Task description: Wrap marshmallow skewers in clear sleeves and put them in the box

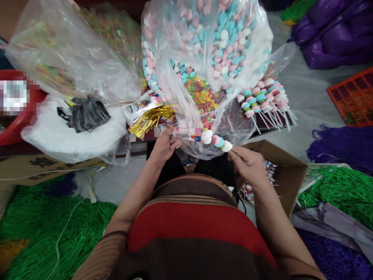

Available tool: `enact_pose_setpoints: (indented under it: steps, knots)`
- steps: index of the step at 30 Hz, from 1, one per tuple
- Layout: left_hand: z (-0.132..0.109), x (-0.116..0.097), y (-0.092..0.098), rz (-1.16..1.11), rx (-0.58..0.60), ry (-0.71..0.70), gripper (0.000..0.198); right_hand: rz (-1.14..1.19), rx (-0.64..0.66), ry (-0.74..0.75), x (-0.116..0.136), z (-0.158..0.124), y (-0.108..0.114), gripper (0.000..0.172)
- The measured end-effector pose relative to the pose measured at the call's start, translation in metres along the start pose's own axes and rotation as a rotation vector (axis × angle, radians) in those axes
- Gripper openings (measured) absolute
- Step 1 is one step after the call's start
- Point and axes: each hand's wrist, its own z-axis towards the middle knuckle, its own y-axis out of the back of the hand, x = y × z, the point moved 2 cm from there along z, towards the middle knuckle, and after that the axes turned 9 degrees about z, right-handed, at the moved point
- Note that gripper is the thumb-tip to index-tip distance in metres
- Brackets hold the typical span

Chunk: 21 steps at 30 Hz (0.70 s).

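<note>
Seen from above, a seated person's left hand (163,147) pinches a clear printed sleeve (186,133) between its fingers, just in front of the counter (136,148). The right hand (247,163) grips one end of a pastel marshmallow skewer (216,140), whose other end meets the sleeve's mouth. The likely risk is that a skewed angle buckles or tears the thin sleeve, or that a loose marshmallow slips off toward the cardboard box (291,171) below.

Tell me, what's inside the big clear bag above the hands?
Pink, blue and white round candies fill the big clear bag, with small colourful ring sweets showing lower down. Crinkled plastic and glare hide the bag's bottom and whatever lies deeper.
</note>
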Motion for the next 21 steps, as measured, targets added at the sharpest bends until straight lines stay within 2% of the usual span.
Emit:
enact_pose_setpoints:
  steps: [4, 8, 11, 14, 18, 21]
  knots:
    - [0.001, 0.000, 0.000, -0.010, -0.023, 0.023, 0.059, 0.081, -0.022, -0.047, -0.002, -0.001, 0.007, 0.023]
    - [-0.002, -0.001, -0.005, 0.017, -0.075, 0.003, 0.054, 0.150, -0.156, -0.104, 0.002, 0.002, 0.003, 0.027]
    - [-0.007, -0.002, -0.013, 0.038, -0.128, -0.009, 0.049, 0.209, -0.206, -0.046, 0.011, 0.014, -0.015, 0.029]
    - [-0.011, -0.003, -0.021, 0.035, -0.145, -0.016, 0.045, 0.330, -0.151, -0.030, 0.017, 0.029, -0.040, 0.042]
    - [-0.014, -0.005, -0.023, 0.042, -0.138, -0.025, 0.048, 0.475, -0.123, -0.132, 0.017, 0.042, -0.066, 0.054]
    - [-0.013, -0.003, -0.019, 0.057, -0.116, -0.057, 0.050, 0.557, -0.139, -0.235, 0.013, 0.045, -0.074, 0.046]
